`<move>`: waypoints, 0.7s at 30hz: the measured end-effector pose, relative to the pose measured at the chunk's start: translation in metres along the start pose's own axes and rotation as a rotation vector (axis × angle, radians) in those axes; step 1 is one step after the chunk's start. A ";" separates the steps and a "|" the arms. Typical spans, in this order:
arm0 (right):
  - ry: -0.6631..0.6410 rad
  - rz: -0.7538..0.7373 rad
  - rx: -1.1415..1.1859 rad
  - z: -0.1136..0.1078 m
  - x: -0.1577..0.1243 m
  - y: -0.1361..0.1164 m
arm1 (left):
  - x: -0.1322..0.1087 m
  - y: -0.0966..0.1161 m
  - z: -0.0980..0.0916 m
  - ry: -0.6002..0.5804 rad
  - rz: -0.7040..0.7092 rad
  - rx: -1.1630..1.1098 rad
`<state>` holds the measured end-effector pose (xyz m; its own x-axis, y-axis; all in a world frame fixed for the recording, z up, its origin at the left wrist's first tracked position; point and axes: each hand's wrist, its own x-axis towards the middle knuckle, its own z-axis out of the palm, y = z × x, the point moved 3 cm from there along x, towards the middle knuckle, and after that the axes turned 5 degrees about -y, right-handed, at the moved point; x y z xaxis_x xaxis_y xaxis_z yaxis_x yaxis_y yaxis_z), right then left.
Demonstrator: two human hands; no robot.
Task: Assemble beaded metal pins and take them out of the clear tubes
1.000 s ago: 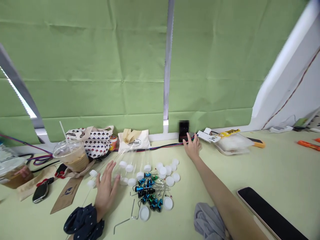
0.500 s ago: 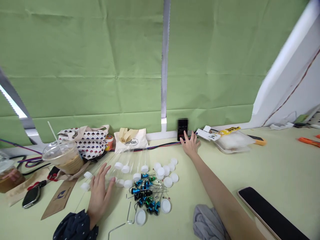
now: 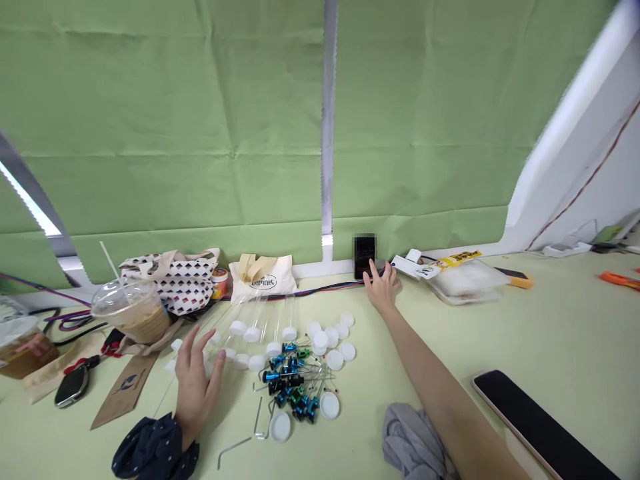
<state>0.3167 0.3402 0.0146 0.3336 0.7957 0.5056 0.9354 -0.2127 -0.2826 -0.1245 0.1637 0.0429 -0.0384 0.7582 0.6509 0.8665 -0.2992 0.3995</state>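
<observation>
My right hand (image 3: 383, 285) reaches to the back of the table, fingers spread, a fingertip at the screen of a dark phone (image 3: 365, 256) that stands upright against the wall. Nothing is held in it. My left hand (image 3: 196, 387) hovers with fingers apart beside clear tubes (image 3: 265, 313) with white caps (image 3: 274, 349). Right of it lies a pile of blue, green and black metal fittings (image 3: 295, 387) with thin pins. Loose white caps (image 3: 331, 337) are scattered behind and in front of the pile. Hex keys (image 3: 235, 452) lie near the front.
At left stand a plastic cup of drink (image 3: 133, 313), a patterned bag (image 3: 183, 283) and a car key (image 3: 73, 385) beside a brown paper sleeve (image 3: 125, 390). A large phone (image 3: 535, 420) and grey cloth (image 3: 415, 440) lie at right. Cables (image 3: 320, 291) run along the wall.
The view has shifted slightly. My right fingertips have moved a little at the phone, and its screen digits look dimmer. My left hand stays open, its fingers slightly more curved.
</observation>
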 end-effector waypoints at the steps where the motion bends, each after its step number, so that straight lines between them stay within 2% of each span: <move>1: 0.000 0.006 0.006 0.000 0.000 0.001 | 0.000 0.001 -0.001 0.018 0.000 0.001; 6: -0.003 0.043 0.017 0.004 0.001 0.004 | 0.000 0.001 -0.004 0.049 0.011 0.002; 21: -0.036 0.039 -0.009 0.008 0.008 0.000 | -0.004 -0.001 0.000 0.002 -0.010 0.010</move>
<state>0.3185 0.3512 0.0117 0.3654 0.8063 0.4651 0.9229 -0.2485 -0.2942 -0.1259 0.1612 0.0402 -0.0481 0.7597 0.6484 0.8709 -0.2860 0.3998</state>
